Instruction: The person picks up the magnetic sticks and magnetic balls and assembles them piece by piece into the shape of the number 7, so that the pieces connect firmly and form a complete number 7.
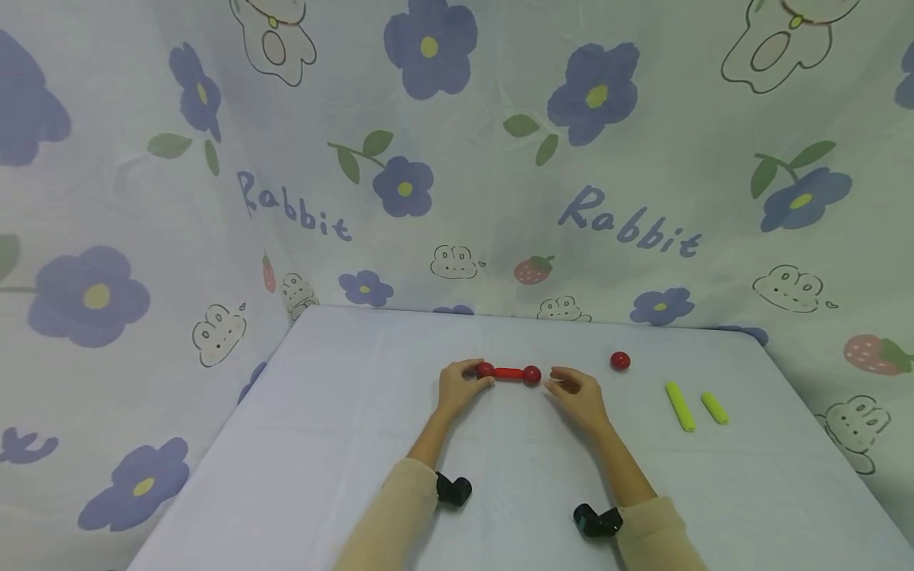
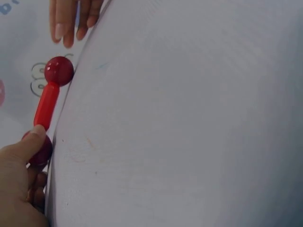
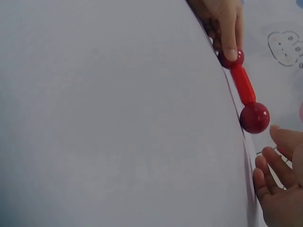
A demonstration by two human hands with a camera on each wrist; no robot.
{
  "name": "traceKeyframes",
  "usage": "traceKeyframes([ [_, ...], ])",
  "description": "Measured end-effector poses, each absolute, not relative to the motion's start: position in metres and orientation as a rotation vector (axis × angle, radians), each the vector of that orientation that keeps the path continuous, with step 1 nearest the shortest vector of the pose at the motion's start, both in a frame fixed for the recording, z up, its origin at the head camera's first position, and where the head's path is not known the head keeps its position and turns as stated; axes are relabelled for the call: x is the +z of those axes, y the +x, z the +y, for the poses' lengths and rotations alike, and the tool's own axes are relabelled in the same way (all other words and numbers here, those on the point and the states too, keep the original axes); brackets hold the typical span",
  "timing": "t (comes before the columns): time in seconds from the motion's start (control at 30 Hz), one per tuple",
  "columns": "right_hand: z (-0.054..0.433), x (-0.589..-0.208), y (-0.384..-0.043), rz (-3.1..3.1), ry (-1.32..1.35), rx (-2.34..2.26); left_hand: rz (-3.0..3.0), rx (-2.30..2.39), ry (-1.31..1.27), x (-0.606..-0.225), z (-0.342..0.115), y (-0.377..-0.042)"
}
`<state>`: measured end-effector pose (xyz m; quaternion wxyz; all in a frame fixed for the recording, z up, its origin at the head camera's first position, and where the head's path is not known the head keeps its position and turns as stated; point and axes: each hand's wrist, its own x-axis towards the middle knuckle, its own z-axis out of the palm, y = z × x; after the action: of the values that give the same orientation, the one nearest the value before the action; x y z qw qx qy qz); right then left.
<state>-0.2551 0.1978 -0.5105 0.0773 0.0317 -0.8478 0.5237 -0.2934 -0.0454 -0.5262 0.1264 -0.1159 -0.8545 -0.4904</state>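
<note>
A bright red rod [image 1: 508,373] joins two darker red balls, making a dumbbell shape over the white table. My left hand [image 1: 459,388] pinches the left ball [image 2: 41,150] between thumb and fingers, the thumb lying near where rod and ball meet. At the other end is the right ball [image 3: 254,117], glossy and untouched. Just to its right my right hand [image 1: 580,399] has its fingers loosely bent with nothing between them; in the right wrist view a small gap separates its fingertips from that ball.
A loose red ball [image 1: 620,361] lies on the white table [image 1: 343,444] beyond my right hand. Further right are a long yellow-green rod [image 1: 680,406] and a shorter yellow-green rod [image 1: 714,408]. A printed curtain [image 1: 471,174] hangs behind the table's far edge.
</note>
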Motion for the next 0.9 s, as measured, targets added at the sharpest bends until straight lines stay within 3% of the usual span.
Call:
traceKeyframes([
  [0.53, 0.248, -0.482, -0.219, -2.324, 0.166, 1.573, -2.486, -1.383, -0.342, -0.526, -0.043, -0.293],
  [0.9, 0.297, -0.488, -0.208, -2.336, -0.092, 1.394, -2.462, -1.344, -0.349, -0.525, -0.043, -0.292],
])
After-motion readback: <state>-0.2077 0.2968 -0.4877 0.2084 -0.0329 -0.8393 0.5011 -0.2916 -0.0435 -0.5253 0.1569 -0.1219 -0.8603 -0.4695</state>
